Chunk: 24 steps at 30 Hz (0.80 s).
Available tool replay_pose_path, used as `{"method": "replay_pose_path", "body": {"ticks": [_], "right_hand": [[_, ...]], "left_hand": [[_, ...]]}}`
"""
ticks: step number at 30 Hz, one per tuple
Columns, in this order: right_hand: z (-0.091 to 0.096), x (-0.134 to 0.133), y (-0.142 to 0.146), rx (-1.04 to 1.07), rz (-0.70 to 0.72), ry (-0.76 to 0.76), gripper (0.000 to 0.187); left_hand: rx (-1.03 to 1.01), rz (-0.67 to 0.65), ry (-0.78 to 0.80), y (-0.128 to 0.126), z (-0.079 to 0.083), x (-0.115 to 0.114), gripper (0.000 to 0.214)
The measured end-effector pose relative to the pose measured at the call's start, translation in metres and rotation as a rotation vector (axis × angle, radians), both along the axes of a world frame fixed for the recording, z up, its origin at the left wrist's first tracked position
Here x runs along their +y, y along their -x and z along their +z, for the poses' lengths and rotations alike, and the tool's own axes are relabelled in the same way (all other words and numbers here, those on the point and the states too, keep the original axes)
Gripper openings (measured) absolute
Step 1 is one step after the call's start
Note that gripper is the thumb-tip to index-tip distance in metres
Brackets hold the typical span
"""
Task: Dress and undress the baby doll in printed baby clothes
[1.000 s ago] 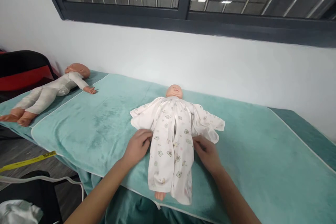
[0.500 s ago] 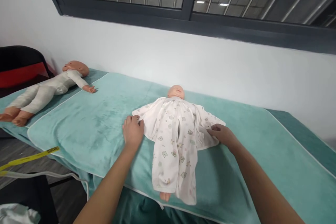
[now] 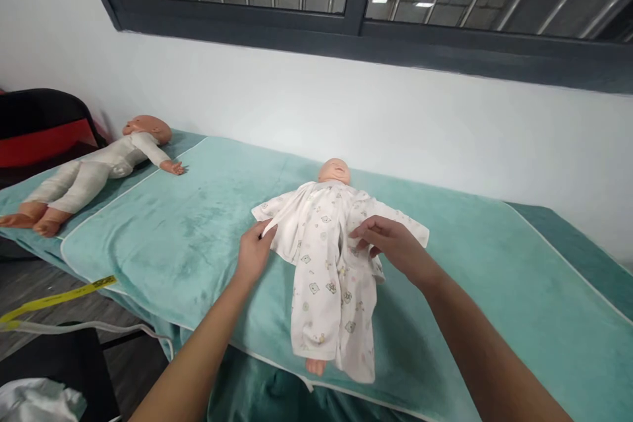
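Observation:
On the green cloth lies a baby doll [image 3: 335, 171] on its back, dressed in a loose white printed baby outfit [image 3: 319, 283] with wide sleeves. Only its head and one foot [image 3: 315, 366] show. My left hand [image 3: 255, 252] is closed on the outfit's left edge by the sleeve, lifting a fold of fabric. Over the right half of the doll's chest, my right hand [image 3: 383, 241] has its fingers bent together on the front panel, which is drawn inward. The fingertips partly hide the fabric they grip.
A second doll [image 3: 111, 161] in a plain white suit lies at the far left of the covered table [image 3: 475, 277]. Behind it stands a black and red chair [image 3: 49, 132]. A yellow strap [image 3: 59, 297] hangs at the front left. The wall rises behind.
My right hand has moved left from the outer flap to the doll's chest, bringing the fabric inward. My left hand has closed on the left edge and raised it.

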State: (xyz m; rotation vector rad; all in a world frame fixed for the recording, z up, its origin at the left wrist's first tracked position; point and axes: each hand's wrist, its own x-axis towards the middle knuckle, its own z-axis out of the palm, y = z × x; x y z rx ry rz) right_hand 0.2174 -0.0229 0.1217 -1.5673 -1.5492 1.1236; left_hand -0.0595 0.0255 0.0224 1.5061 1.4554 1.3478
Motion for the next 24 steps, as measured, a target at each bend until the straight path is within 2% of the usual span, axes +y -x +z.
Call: {"method": "replay_pose_path", "body": {"ticks": [3, 6, 9, 10, 11, 12, 13, 15, 17, 20, 24], "right_hand": [[-0.012, 0.018, -0.009, -0.022, -0.235, -0.114, 0.028], [-0.022, 0.049, -0.012, -0.136, -0.382, -0.188, 0.034], [-0.027, 0.080, -0.010, -0.301, -0.379, -0.231, 0.041], [-0.026, 0.089, -0.009, -0.346, -0.363, -0.245, 0.040], [-0.025, 0.097, -0.008, -0.375, -0.342, -0.253, 0.038], [-0.023, 0.104, -0.008, -0.382, -0.317, -0.253, 0.035], [-0.020, 0.111, -0.007, -0.371, -0.296, -0.248, 0.032], [-0.017, 0.122, -0.004, -0.311, -0.283, -0.245, 0.025], [-0.017, 0.132, 0.000, -0.218, -0.305, -0.256, 0.019], [-0.025, 0.143, 0.007, -0.152, -0.322, -0.276, 0.016], [-0.039, 0.146, 0.005, -0.119, -0.367, -0.241, 0.020]], "left_hand": [[-0.204, -0.051, 0.050, -0.025, 0.032, -0.005, 0.039], [-0.094, -0.192, -0.068, -0.063, 0.062, -0.018, 0.028], [0.188, -0.585, -0.123, -0.092, 0.075, -0.030, 0.025], [0.225, -0.685, -0.121, -0.095, 0.075, -0.029, 0.024], [0.211, -0.722, -0.110, -0.095, 0.074, -0.025, 0.024], [0.152, -0.681, -0.096, -0.092, 0.072, -0.017, 0.024], [0.076, -0.576, -0.078, -0.088, 0.071, -0.006, 0.025], [-0.040, -0.327, -0.038, -0.081, 0.069, 0.025, 0.027], [-0.048, -0.209, -0.002, -0.079, 0.069, 0.061, 0.028], [0.062, -0.303, 0.055, -0.091, 0.072, 0.103, 0.028], [0.158, -0.438, 0.129, -0.105, 0.074, 0.126, 0.019]]}}
